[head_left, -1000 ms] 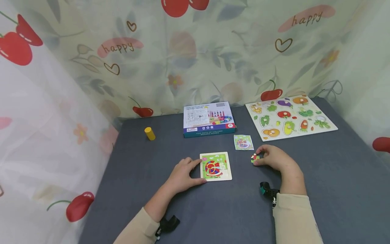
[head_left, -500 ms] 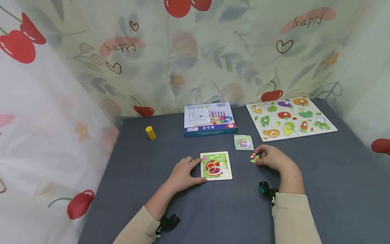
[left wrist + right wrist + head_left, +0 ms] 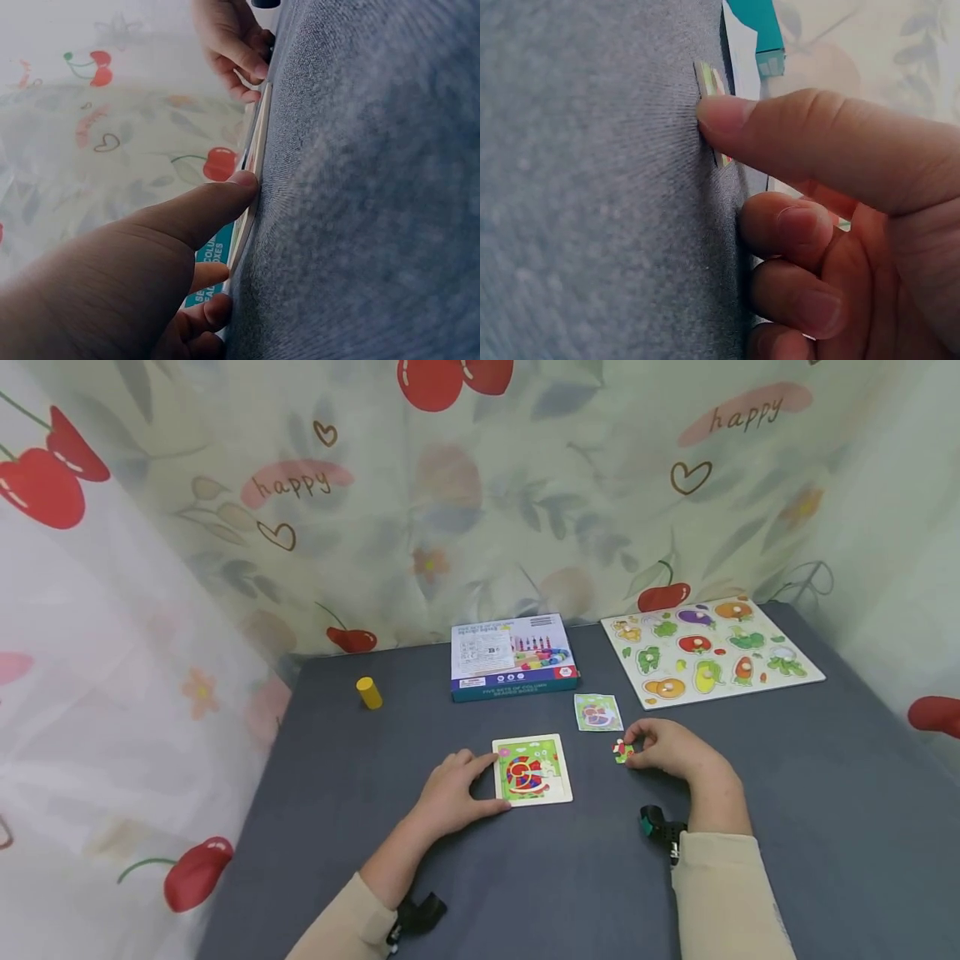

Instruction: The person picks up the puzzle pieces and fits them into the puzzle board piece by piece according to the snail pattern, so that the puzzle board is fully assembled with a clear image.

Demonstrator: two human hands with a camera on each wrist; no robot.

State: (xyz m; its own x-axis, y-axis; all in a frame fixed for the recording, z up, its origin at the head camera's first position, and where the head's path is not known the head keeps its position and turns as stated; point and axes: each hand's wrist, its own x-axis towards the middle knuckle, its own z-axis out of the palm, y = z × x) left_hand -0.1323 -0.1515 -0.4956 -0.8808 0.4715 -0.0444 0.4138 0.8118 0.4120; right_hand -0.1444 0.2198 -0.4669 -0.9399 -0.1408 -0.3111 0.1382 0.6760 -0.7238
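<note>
A square wooden jigsaw puzzle board point(image 3: 564, 781) with a snail picture lies mid-table; part of its lower right shows bare wood. My left hand point(image 3: 450, 795) holds it at the left side, thumb at the near corner and index finger on the left edge. The left wrist view shows the left thumb point(image 3: 214, 206) against the board's edge. To the right, my right hand point(image 3: 675, 750) pinches a small puzzle piece point(image 3: 621, 752), red, white and green, between thumb and index finger. In the right wrist view the thumb covers part of that puzzle piece point(image 3: 705, 79), close to the tabletop.
A small picture card point(image 3: 598, 713) lies behind the puzzle piece. Farther back are a flat bead-set box point(image 3: 513, 658) and a vegetable peg board point(image 3: 712, 652). A yellow cylinder point(image 3: 369, 692) stands at the left. Patterned curtains point(image 3: 480, 510) bound the table's back and sides.
My right hand has shifted slightly left with the puzzle piece, a little closer to the board. The left hand and the board stay in place; the head view has moved slightly.
</note>
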